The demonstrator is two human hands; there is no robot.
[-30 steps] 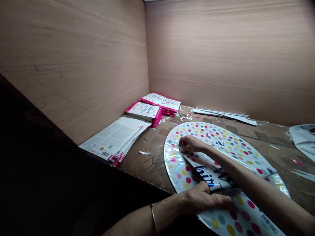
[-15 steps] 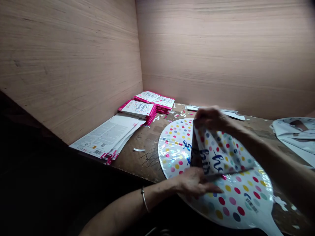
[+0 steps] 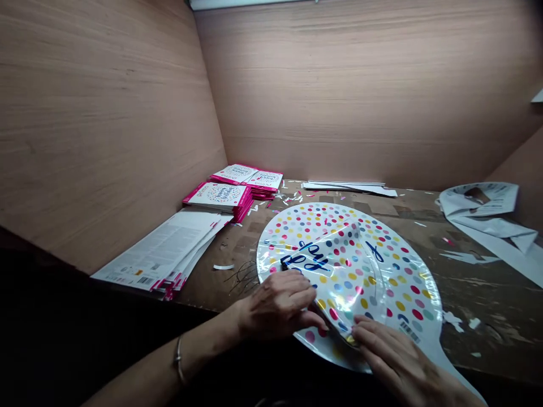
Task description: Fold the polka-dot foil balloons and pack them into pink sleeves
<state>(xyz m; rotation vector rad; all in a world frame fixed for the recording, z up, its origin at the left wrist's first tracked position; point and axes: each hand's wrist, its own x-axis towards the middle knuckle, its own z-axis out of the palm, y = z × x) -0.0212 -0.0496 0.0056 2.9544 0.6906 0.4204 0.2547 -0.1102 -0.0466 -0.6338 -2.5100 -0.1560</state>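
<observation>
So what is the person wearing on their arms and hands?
Nothing covers them: no gloves or sleeves show. The left hand has a thin silver-coloured bangle round its wrist. The right hand shows no ring or band, though its wrist runs out of view.

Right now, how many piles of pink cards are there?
3. One pile sits nearest the fanned white leaflets, and two piles, and, lie side by side behind it near the wall corner. More may be hidden.

Right hand (image 3: pixel 403 362): wrist and forearm cut off by bottom edge. Foil balloon (image 3: pixel 382 265): near rim hidden under both hands; blue lettering partly folded over, unreadable. Print on leaflet stack (image 3: pixel 156 257) too small to read. Tabletop (image 3: pixel 487 299) near left corner lost in shadow.
</observation>
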